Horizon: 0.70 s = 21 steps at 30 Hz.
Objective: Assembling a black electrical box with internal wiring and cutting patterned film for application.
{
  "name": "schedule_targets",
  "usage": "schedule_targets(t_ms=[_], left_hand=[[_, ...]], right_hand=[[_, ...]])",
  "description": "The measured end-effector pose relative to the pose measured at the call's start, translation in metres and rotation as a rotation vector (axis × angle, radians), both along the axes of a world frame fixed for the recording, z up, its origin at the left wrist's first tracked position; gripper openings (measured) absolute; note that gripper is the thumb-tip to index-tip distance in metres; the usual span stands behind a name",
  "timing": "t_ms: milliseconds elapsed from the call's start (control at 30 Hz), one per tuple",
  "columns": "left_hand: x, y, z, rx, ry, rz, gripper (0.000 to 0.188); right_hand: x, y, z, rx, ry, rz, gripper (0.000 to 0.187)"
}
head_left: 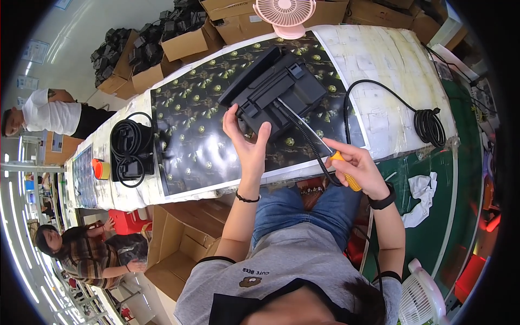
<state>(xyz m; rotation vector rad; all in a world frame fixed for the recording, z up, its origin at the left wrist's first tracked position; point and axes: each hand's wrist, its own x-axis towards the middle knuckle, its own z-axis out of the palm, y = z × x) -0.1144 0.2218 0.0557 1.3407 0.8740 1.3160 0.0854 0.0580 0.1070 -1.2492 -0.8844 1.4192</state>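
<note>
A black plastic device [279, 89], boxy with ribbed parts, lies tilted on a dark patterned mat [200, 130] on the table. My left hand [246, 143] grips its near corner with thumb and fingers spread around the edge. My right hand [355, 165] holds a screwdriver with a yellow handle [346, 176]; its long dark shaft [298, 122] reaches up into the device's underside. A black cable [317, 154] runs from the device down toward my lap.
A coiled black cord [428, 124] lies at the table's right. Another black unit with coiled cable [130, 149] and a red button [100, 169] sit left. A pink fan [284, 13], cardboard boxes [184, 43], an open carton [181, 238], a white rag [425, 195] and two other people are around.
</note>
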Motion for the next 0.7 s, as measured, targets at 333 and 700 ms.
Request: schedule_targets(t_ms=[333,700], left_hand=[[0.001,-0.003,0.0,0.006,-0.026,0.014,0.077],[0.011,-0.014,0.007,0.047,0.046,0.091,0.076]], right_hand=[[0.015,0.0,-0.004,-0.143,0.505,0.012,0.048],[-0.003,-0.02,0.052,0.003,-0.613,0.039,0.045]])
